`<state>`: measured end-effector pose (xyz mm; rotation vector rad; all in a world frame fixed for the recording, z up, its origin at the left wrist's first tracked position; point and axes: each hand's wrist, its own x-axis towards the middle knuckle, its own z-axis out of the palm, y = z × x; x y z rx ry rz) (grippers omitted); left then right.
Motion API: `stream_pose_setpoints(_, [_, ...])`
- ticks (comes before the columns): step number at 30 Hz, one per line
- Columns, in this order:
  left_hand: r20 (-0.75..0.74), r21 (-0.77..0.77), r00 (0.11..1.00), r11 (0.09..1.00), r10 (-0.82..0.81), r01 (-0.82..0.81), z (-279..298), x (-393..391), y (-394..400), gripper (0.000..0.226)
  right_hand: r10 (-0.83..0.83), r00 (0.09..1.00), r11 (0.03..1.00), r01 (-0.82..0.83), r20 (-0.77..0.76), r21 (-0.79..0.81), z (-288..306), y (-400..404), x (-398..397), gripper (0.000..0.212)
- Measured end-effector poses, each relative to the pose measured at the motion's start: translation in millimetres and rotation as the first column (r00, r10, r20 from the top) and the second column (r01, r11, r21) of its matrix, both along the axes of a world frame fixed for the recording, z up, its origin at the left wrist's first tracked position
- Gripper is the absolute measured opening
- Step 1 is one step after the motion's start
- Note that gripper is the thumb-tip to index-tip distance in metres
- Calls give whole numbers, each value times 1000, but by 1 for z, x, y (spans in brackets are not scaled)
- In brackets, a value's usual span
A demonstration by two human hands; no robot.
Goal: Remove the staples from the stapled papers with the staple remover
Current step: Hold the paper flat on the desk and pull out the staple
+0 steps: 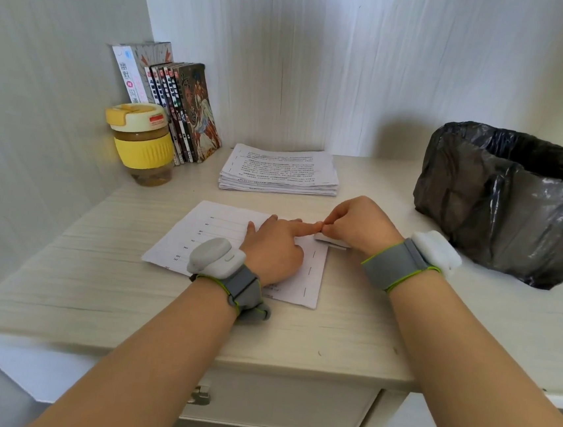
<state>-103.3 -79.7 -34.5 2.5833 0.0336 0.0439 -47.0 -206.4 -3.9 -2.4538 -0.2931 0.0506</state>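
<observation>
The stapled papers point(222, 238) lie near the middle of the tabletop point(60, 281), staples in a row along their right edge. The left hand point(275, 247) rests on them, forefinger straight and pressing by the top right corner, other fingers curled under. The right hand point(361, 226) pinches the white staple remover point(330, 242) at that corner, fingertips meeting the left forefinger. A paper stack point(279, 171) sits toward the back edge. A black-lined bin point(508, 200) stands at the right edge; books point(180, 110) and a yellow cup point(142, 141) occupy the back left corner.
</observation>
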Motion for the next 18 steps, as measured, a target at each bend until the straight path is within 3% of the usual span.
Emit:
stream_pose_setpoints(7, [11,-20,1000,1000,5,-5,0,1,0,65,38,999,998,-38,10,43,-5,-4,0,14])
stream_pose_setpoints(18, [-38,40,998,998,-40,41,-1,-3,0,57,136,989,957,-114,-64,268,-8,-13,3,11])
